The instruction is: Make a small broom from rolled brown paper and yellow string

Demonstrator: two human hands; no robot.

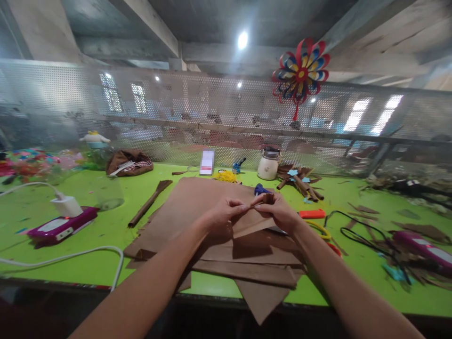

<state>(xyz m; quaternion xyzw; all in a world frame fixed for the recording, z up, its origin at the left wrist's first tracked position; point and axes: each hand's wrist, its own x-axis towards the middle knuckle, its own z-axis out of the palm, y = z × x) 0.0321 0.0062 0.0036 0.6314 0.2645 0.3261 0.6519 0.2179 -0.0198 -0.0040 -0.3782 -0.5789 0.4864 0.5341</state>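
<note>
Pinching matte brown paper [252,224], folded at the top, left grip [226,210] and right grip [278,210] holding it

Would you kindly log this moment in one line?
left hand: pinching brown paper; right hand: pinching same paper; beneath: stacked sheets; surface: green table; farther back: white jar

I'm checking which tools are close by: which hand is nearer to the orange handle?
Right. The right hand is just left of the orange handle; the left hand is farther off to the left.
</note>
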